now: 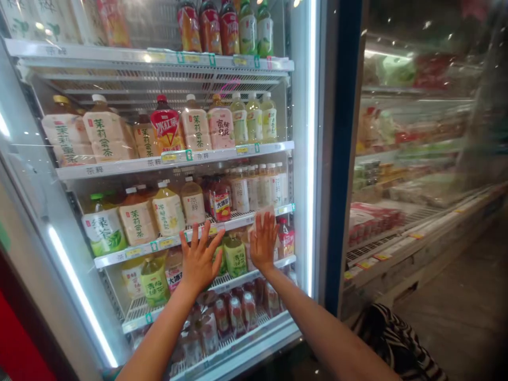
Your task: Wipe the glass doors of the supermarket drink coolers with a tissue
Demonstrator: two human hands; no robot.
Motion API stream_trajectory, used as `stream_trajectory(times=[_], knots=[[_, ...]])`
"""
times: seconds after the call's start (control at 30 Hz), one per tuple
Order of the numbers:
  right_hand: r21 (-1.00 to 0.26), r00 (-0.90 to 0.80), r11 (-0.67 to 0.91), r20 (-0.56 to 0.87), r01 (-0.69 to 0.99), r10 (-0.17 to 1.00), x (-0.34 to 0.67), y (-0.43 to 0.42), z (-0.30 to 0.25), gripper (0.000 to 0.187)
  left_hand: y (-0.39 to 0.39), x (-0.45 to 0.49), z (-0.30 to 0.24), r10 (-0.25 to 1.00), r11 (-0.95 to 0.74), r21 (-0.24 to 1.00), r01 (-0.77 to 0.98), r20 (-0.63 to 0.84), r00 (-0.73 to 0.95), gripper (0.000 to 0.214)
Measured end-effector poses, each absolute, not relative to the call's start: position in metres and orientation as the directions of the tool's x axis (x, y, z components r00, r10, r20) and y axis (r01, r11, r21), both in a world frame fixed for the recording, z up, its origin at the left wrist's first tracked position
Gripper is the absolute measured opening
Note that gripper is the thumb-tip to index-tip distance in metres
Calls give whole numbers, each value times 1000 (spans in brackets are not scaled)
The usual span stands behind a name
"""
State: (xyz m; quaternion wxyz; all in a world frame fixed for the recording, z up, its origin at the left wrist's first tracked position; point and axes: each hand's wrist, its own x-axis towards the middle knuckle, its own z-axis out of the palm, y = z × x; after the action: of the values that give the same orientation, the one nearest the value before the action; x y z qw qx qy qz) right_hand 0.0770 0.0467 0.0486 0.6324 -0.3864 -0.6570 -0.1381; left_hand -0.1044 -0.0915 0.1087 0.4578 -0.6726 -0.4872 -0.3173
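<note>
Both arms reach forward to a tall glass-fronted drinks fridge (313, 159) lit from inside. My left hand (200, 262) is open with fingers spread, in front of the lower shelves and holding nothing. My right hand (264, 241) is raised flat beside it with its palm toward the glass. A faint reflection shows by its fingertips, so it seems to touch the door or be very near it. Behind the hands are a green tea bottle (235, 256), a red-labelled bottle (220, 198) and a cream-labelled bottle (168, 209). My hands partly hide the bottles on the lower shelf.
Higher up, a shelf (174, 157) carries several large tea bottles, including a red one (166, 127). Small bottles (236, 312) fill the bottom. To the right, beyond a dark frame (349, 159), stands a blurred open chiller (397, 233). Black-and-white patterned fabric (397, 338) shows at lower right.
</note>
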Motion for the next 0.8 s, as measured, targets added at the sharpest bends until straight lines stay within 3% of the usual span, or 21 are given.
stream_trajectory(times=[0.1, 0.3, 0.5, 0.7, 0.8], knots=[[-292, 82, 671, 942, 681, 327, 92, 52, 34, 70, -79, -89, 118, 366, -127, -348, 929, 854, 370, 74], [-406, 245, 621, 911, 671, 331, 137, 105, 78, 64, -56, -76, 131, 358, -125, -451, 884, 811, 464, 73], [-387, 230, 630, 919, 673, 319, 132, 89, 31, 65, -50, -73, 129, 399, -82, -454, 887, 801, 446, 73], [-466, 319, 586, 884, 663, 341, 152, 115, 76, 62, -48, -73, 128, 381, -47, -482, 875, 801, 462, 74], [-434, 268, 593, 898, 678, 349, 127, 93, 69, 64, -47, -75, 127, 381, -46, -494, 868, 795, 472, 74]])
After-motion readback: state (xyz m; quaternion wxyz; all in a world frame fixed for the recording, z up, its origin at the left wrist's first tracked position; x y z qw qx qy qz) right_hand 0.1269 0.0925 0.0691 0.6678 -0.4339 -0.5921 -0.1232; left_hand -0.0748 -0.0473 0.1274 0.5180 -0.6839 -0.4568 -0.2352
